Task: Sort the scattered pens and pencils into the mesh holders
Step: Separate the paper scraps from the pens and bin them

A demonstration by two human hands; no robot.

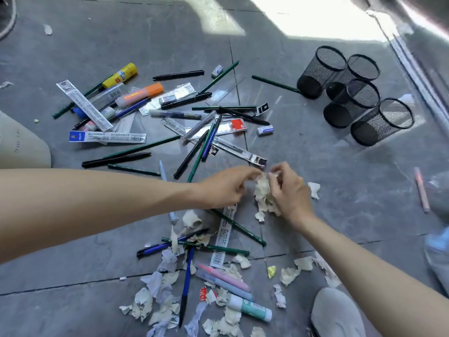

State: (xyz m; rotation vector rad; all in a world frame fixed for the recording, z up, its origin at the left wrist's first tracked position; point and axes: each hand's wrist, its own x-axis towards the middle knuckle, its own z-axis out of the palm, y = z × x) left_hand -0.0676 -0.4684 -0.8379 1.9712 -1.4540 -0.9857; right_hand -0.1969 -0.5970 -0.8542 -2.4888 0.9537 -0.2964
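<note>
Pens, green pencils (143, 147) and packaged refills (108, 136) lie scattered over the grey floor, most of them left of centre. Several black mesh holders (320, 71) stand empty at the upper right. My left hand (226, 186) and my right hand (289, 188) meet in the middle of the view, both pinching a crumpled wad of cream paper (263, 193) just above the floor. A black pen (116, 159) and a blue pen (185, 287) lie near my arms.
Torn paper scraps (155, 300) litter the floor near me, mixed with pastel highlighters (223, 278) and a glue stick (250, 307). Erasers (264, 130) and a yellow glue stick (120, 75) lie farther off. A pale shoe (337, 312) is at bottom right; a pink pencil (421, 189) lies right.
</note>
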